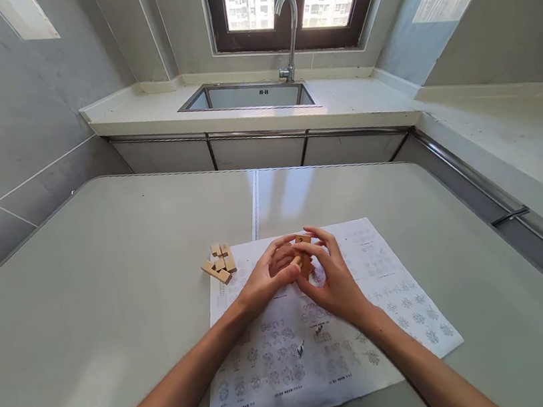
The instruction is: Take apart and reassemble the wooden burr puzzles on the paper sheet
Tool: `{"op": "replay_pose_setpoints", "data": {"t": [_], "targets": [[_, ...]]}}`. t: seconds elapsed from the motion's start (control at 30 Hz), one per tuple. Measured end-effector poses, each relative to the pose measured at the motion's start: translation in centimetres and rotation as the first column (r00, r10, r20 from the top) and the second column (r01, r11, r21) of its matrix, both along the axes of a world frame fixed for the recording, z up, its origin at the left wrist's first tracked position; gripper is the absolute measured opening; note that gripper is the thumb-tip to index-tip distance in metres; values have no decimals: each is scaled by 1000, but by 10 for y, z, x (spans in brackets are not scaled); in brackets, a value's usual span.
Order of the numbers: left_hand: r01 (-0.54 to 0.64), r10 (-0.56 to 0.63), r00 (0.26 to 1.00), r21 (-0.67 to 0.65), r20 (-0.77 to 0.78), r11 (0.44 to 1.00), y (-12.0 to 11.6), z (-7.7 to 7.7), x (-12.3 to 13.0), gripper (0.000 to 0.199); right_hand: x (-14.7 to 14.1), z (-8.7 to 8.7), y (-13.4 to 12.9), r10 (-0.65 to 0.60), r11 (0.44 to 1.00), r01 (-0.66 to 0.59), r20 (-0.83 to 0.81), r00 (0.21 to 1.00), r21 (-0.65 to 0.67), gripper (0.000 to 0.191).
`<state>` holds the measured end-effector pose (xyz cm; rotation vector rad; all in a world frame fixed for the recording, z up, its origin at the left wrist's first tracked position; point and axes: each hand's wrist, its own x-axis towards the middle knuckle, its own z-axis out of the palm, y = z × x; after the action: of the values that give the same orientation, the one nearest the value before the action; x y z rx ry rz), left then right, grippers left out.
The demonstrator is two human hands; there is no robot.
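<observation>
Item 1: Wooden cluster [305,268], brown, apparently of several pieces, marked on its upper face. Held between the 2 hands over the far edge of the printed sheet, partly hidden by fingers; exact piece count cannot be told.

Item 2: Left hand [264,278]. Thumb and curled fingers closed on the cluster from its left side.

Item 3: Right hand [336,282]. Thumb at the cluster's near end, fingers arched over its right side; closed on it also.

Item 4: Loose wooden pieces [227,258], paler, grouped at the sheet's far left corner, some overhanging onto the counter; well apart from item 1.

Item 5: Printed sheet [287,316], white, bearing rows of small diagrams; lies askew towards the near edge of the counter [108,267], crossing its central seam [254,199].

Item 6: Sink [248,108] with tap [294,25], beyond the counter's far edge.

Remarks: step in hand appears to be 2-handed fingertip handling of the cluster. The next move calls for steady support from 1 hand and fine finger placement from the other.
</observation>
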<state>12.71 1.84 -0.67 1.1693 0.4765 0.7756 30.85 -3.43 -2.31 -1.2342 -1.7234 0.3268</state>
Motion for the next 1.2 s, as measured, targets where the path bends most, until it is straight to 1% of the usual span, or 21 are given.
{"op": "replay_pose_setpoints", "data": {"t": [0.1,0.17,0.37,0.53,0.63,0.7,0.87,1.03,1.13,1.2], "targets": [[-9,10,1000,28,-19,1000,0,1,1,82,2,1,1,-12,999,12,-10,1000,-41,50],[-6,7,1000,35,-30,999,0,3,1,82,2,2,2,-16,999,15,-9,1000,-51,49],[-27,29,998,42,-47,999,0,5,3,76,3,1,2,-16,1000,16,26,1000,3,45],[-52,56,996,64,-64,997,-1,5,1,78,5,0,1,-20,999,18,42,999,28,45],[-71,77,994,75,-81,995,-5,6,2,76,6,-1,1,-17,999,16,42,999,33,40],[-74,82,993,91,-85,993,-8,7,3,78,7,-2,1,-17,999,16,29,999,31,36],[-62,74,994,153,-76,986,-12,7,6,84,8,-2,0,-41,999,40,-37,998,-21,26],[-57,73,988,121,-133,991,-12,13,5,70,10,-1,-1,-61,997,57,-78,995,-59,24],[-99,117,978,111,-172,989,-13,16,5,62,11,-2,-1,-75,994,67,-93,993,-82,25],[-137,150,971,86,-184,987,-13,15,7,57,11,-3,-1,-61,994,51,-109,992,-96,26]]}}
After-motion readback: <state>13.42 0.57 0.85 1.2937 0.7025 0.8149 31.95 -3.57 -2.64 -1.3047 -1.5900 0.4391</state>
